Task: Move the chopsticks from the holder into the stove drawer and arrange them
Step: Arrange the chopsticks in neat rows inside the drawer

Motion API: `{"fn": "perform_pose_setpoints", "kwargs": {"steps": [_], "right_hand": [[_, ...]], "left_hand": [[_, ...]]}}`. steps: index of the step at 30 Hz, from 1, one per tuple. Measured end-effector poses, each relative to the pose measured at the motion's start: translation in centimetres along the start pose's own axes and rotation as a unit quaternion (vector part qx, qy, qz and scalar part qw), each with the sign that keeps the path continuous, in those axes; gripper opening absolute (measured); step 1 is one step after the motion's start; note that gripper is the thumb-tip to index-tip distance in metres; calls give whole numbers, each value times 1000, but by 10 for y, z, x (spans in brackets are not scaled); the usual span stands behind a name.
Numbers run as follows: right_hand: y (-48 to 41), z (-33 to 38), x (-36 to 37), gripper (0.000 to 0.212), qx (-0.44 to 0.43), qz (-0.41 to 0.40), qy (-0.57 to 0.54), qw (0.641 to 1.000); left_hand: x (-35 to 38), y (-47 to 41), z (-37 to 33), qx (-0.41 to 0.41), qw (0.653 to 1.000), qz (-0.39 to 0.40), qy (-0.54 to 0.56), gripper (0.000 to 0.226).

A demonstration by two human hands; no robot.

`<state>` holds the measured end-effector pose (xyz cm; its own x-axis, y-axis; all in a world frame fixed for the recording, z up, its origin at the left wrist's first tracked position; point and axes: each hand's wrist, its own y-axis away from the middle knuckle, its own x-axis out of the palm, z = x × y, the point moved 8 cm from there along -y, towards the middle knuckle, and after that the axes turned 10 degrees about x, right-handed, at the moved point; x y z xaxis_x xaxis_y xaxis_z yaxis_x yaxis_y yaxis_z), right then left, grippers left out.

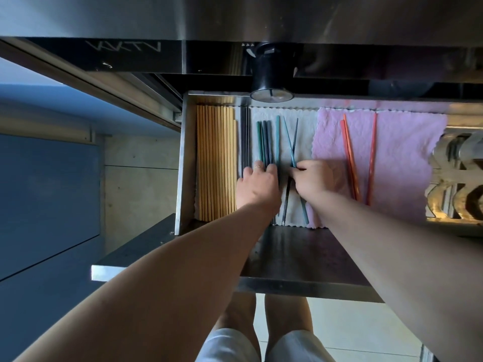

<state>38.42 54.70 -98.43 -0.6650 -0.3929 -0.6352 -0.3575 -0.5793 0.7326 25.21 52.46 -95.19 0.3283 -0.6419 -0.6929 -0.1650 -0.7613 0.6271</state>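
Looking down from my head, most of the work seems done: the stove drawer [183, 163] is pulled open and the chopsticks lie in it, while the holder is nowhere in sight. The wooden chopsticks [215, 163] sit in a tight straight row against the left wall, with the dark chopsticks [245, 137] lined up just beside them. My left hand [257, 186] lies over the near ends of the green and blue bunch [264, 139], fingers on top and thumb alongside; whether it actually grips them I cannot tell. My right hand [313, 178] pinches the teal chopstick [288, 139], which crosses a dark grey chopstick [294, 137]. Those two need straightening, I'd judge, and the red chopsticks [350, 158] further right lie splayed apart, untouched. Under the sticks are a white cloth [305, 118] and, overlapping its right edge, a pink cloth [397, 152]. Above the drawer a black stove knob [271, 82] juts from the steel front. Blue cabinet fronts [47, 192] stand to the left, and a pale tiled floor [366, 335] shows below my knees.
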Motion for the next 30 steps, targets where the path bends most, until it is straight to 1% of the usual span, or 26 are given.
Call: {"fn": "perform_pose_setpoints", "kwargs": {"steps": [2,4,9,13,17,20,23,27,30], "right_hand": [[1,1,-5,46,-16,-21,-9,1000],[4,5,-8,50,-38,-33,-20,999],[7,8,-5,39,-47,-40,-19,998],[5,11,-2,32,-41,-23,5,999],[2,13,-2,32,-48,-33,29,998],[5,18,1,35,-68,-26,38,997],[8,25,8,28,-84,-12,55,995],[5,25,13,27,-54,-13,43,998],[2,19,9,21,-42,-27,15,999]], "left_hand": [[-1,-1,-2,32,999,-30,-32,34],[1,-1,3,28,999,-36,-24,37],[3,3,9,26,999,-32,-12,40],[-1,1,14,21,999,-37,-16,43],[-2,1,19,15,999,-34,-4,44],[-3,1,24,7,999,-37,-2,44],[-3,3,28,11,999,-39,-7,44],[-2,5,28,20,999,-39,-10,45],[-3,5,26,25,999,-42,-16,48]]}}
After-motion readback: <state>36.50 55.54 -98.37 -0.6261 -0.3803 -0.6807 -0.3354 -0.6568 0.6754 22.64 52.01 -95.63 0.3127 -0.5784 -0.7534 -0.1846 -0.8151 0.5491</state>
